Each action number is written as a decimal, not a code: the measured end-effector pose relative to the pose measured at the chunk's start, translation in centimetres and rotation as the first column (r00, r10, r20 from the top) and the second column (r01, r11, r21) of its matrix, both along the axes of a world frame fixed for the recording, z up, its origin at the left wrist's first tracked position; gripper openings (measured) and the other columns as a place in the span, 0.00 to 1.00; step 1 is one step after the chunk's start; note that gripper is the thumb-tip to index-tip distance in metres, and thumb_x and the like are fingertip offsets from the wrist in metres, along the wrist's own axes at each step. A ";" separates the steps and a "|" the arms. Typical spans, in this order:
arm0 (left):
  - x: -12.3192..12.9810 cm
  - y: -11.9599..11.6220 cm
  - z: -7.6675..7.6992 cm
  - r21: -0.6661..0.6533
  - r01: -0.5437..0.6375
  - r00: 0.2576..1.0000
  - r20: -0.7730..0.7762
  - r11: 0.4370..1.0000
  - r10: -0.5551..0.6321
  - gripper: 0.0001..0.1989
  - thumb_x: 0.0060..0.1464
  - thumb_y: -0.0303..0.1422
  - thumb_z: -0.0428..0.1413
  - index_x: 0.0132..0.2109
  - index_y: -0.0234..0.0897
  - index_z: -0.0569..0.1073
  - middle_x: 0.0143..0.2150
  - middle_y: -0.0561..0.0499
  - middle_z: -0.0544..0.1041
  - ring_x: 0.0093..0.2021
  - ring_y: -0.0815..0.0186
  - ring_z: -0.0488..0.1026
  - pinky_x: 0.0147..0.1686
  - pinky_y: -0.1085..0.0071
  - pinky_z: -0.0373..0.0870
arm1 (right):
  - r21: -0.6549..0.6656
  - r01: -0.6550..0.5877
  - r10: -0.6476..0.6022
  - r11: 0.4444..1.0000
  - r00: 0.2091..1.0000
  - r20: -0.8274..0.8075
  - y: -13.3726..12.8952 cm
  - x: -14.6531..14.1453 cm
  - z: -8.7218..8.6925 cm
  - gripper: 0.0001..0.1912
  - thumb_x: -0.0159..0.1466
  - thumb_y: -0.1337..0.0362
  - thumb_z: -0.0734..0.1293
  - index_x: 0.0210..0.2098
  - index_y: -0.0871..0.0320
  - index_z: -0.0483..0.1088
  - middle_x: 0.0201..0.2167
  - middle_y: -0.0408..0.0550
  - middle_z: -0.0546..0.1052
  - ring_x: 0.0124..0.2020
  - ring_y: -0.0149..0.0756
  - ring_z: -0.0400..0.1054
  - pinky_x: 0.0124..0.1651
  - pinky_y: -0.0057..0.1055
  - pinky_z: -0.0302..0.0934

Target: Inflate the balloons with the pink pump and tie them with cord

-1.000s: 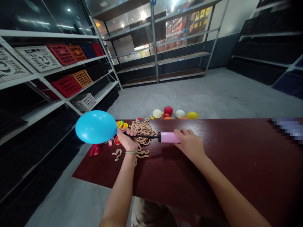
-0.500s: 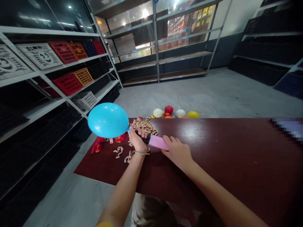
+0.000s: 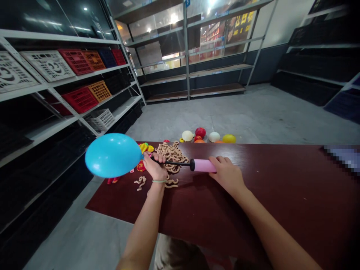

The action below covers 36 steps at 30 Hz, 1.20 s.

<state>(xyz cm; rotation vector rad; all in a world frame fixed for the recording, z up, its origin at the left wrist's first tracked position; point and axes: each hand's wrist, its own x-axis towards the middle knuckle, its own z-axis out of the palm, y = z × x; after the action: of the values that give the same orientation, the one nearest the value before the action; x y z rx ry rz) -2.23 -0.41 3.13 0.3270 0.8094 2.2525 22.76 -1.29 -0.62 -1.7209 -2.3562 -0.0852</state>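
Note:
A hand balloon pump with a pink barrel and a black rod lies level between my hands above the table, its rod drawn out. My right hand is wrapped round the far end of the pink barrel. The black nozzle end sits in my left hand, whose fingers also pinch the neck of a blue balloon. That balloon is rounded and full of air, sticking out to the left. Just beyond my left hand is a heap of beige, worm-shaped pieces.
Uninflated balloons in red and yellow lie at the left of the dark red table. Beyond its far edge rest several inflated balloons. Shelves with crates stand left; a pixelated item lies far right.
My hands have moved apart, drawing the pump's rod out of the barrel. The left hand and blue balloon have shifted left, the right hand to the right. The balloon looks slightly larger.

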 end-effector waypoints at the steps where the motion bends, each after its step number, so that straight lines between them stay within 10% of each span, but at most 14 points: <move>1: 0.1 0.0 -0.2 0.002 -0.014 1.000 -0.008 1.000 0.014 0.16 0.58 0.42 0.56 0.33 0.41 0.57 0.19 0.62 0.56 0.15 0.75 0.53 0.17 0.76 0.49 | -0.009 0.003 -0.003 1.000 1.000 0.010 -0.3 -0.5 0.0 0.19 0.61 0.60 0.67 0.52 0.50 0.66 0.46 0.48 0.73 0.47 0.43 0.64 0.32 0.30 0.50; 9: 3.3 -0.3 -1.2 -0.050 0.084 0.995 -0.050 0.995 -0.087 0.19 0.54 0.48 0.59 0.35 0.41 0.60 0.17 0.64 0.56 0.13 0.76 0.54 0.15 0.77 0.48 | -0.123 -0.066 0.064 0.990 0.998 -0.022 -3.2 -5.5 0.2 0.20 0.63 0.56 0.66 0.54 0.50 0.64 0.46 0.49 0.73 0.46 0.41 0.67 0.31 0.30 0.54; 24: 0.1 0.0 -0.1 0.002 0.000 1.000 -0.022 1.000 0.000 0.16 0.57 0.42 0.59 0.35 0.42 0.59 0.18 0.63 0.56 0.15 0.76 0.54 0.17 0.76 0.49 | -0.034 -0.031 0.031 0.999 0.999 -0.015 -0.2 -0.2 0.5 0.21 0.63 0.60 0.65 0.55 0.49 0.64 0.47 0.49 0.72 0.48 0.42 0.64 0.31 0.30 0.50; 36: 3.4 -0.5 -0.6 -0.040 0.140 0.990 -0.001 0.989 -0.141 0.18 0.54 0.45 0.60 0.35 0.41 0.61 0.17 0.63 0.55 0.13 0.75 0.53 0.15 0.76 0.47 | -0.097 -0.081 0.076 0.992 0.996 -0.048 -3.2 -5.2 -0.2 0.22 0.64 0.54 0.65 0.57 0.49 0.62 0.46 0.48 0.74 0.46 0.41 0.67 0.31 0.30 0.52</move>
<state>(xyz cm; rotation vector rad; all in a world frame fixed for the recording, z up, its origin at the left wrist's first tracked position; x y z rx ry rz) 1.18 -0.89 2.55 0.3583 0.8068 2.1026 17.60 -4.51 -0.84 -1.6521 -2.4304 0.0821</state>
